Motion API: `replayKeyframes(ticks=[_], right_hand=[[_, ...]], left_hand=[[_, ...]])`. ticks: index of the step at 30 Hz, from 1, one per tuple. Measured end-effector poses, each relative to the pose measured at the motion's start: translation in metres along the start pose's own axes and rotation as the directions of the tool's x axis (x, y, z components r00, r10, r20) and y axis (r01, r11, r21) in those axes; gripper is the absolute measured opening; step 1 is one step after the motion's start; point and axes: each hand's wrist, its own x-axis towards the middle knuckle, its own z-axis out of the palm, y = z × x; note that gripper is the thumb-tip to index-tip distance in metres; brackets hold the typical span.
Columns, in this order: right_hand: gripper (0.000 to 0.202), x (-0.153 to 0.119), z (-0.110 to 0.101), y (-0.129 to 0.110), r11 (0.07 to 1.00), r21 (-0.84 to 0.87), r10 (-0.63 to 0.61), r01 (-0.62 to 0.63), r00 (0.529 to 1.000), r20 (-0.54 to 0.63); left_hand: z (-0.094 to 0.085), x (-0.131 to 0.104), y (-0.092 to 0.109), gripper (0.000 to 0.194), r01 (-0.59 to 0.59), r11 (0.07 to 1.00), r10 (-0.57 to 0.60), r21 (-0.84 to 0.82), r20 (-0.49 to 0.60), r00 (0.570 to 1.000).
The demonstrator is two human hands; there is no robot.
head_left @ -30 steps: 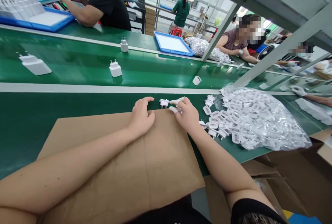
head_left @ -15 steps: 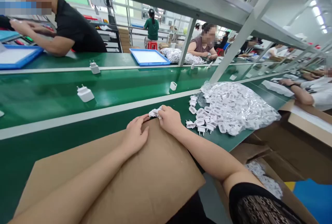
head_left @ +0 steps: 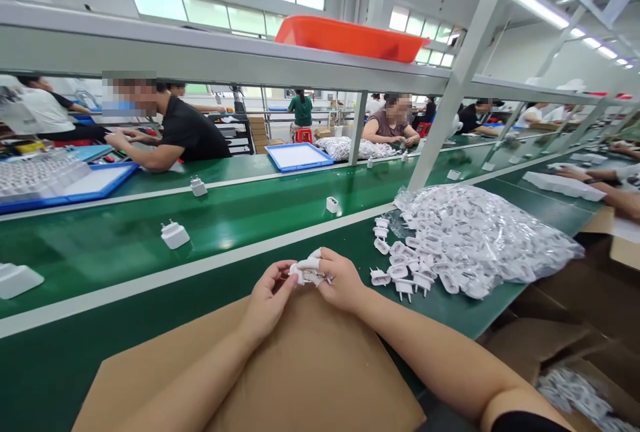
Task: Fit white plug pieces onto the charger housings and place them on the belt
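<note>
Above the far edge of a sheet of brown cardboard (head_left: 300,359), my two hands meet around small white plug parts (head_left: 299,275). My left hand (head_left: 270,299) pinches a white piece between thumb and fingers. The fingers of my right hand (head_left: 345,282) are curled on the parts from the other side, with what look like white covers on some fingertips. Thin metal pins show between the hands; how many pieces are held is hidden. To the right lie loose white plug parts with pins (head_left: 400,269), beside a clear plastic bag (head_left: 480,239) full of similar parts.
Ahead runs a green conveyor belt (head_left: 260,209) carrying white charger housings (head_left: 175,235). A shelf post (head_left: 440,92) rises behind the bag, and an orange tray (head_left: 350,40) sits on the shelf. Co-workers sit across the belt and at right. Cardboard boxes (head_left: 565,345) stand lower right.
The camera view has tilted up, bringing the orange tray and windows into sight. My left hand has gone from lying on the cardboard's edge to pinching the white piece beside my right hand.
</note>
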Motion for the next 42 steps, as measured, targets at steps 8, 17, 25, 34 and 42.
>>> replayKeyframes(ticks=[8,17,25,34,42], right_hand=[[0.038,0.003,-0.005,-0.004,0.943,0.234,0.237,-0.236,0.971,0.026],[0.024,0.004,-0.003,-0.009,0.918,0.298,0.249,-0.261,0.965,0.08],[0.018,0.006,-0.01,-0.01,0.933,0.186,0.293,-0.308,0.95,0.108],[0.026,0.01,-0.016,-0.016,0.931,0.123,0.332,-0.344,0.937,0.107],[0.028,0.003,-0.057,-0.048,0.913,-0.354,0.33,-0.2,0.874,0.357]], left_hand=[[0.002,0.004,-0.002,0.056,-0.021,0.99,-0.009,-0.143,-0.206,0.979],[0.002,0.0,0.004,0.052,0.039,0.973,-0.045,-0.228,-0.018,0.999],[0.004,-0.002,0.007,0.052,0.027,0.981,-0.03,-0.191,-0.013,0.999],[0.001,-0.002,0.01,0.042,0.006,0.991,-0.008,-0.134,-0.011,1.0],[0.0,0.006,-0.002,0.046,0.073,0.996,-0.079,-0.047,-0.135,0.988]])
